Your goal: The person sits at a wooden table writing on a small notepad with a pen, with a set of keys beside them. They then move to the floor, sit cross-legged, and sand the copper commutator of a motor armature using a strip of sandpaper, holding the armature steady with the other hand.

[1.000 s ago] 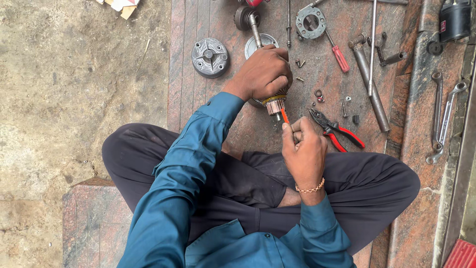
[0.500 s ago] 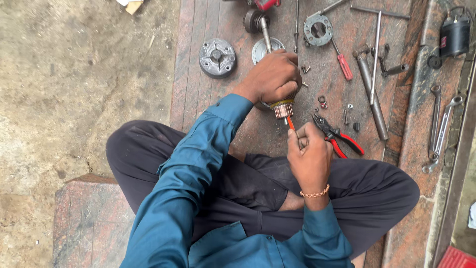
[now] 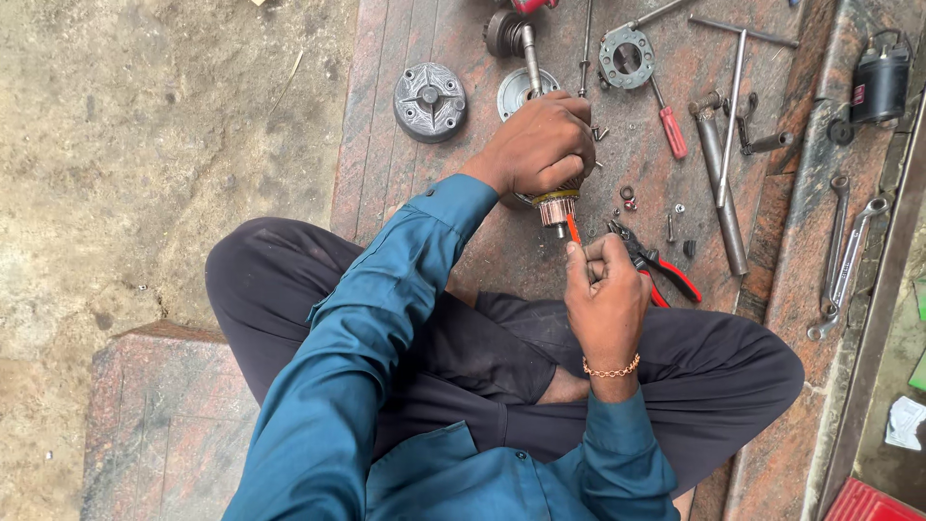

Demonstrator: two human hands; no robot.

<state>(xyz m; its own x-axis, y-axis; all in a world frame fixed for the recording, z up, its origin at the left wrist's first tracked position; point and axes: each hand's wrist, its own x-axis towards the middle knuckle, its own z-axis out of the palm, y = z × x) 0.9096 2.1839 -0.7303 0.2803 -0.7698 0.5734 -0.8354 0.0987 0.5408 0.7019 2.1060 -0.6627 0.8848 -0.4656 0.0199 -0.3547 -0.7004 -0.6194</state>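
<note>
Both hands barely shifted, left hand (image 3: 540, 145) fingers wrapped round coppery ribbed armature (image 3: 557, 205), right hand (image 3: 606, 289) fingers pinching thin orange tool (image 3: 573, 229)

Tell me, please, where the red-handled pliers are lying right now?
In the head view, the red-handled pliers lie on the reddish stone slab, just right of the right hand.

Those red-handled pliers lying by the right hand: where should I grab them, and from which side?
Take the red-handled pliers by the two red handles, coming from above on the lower right. They lie flat on the stone slab with handles splayed toward the knee; the dark nose points up-left, close to the right hand, so that end is crowded.
</note>
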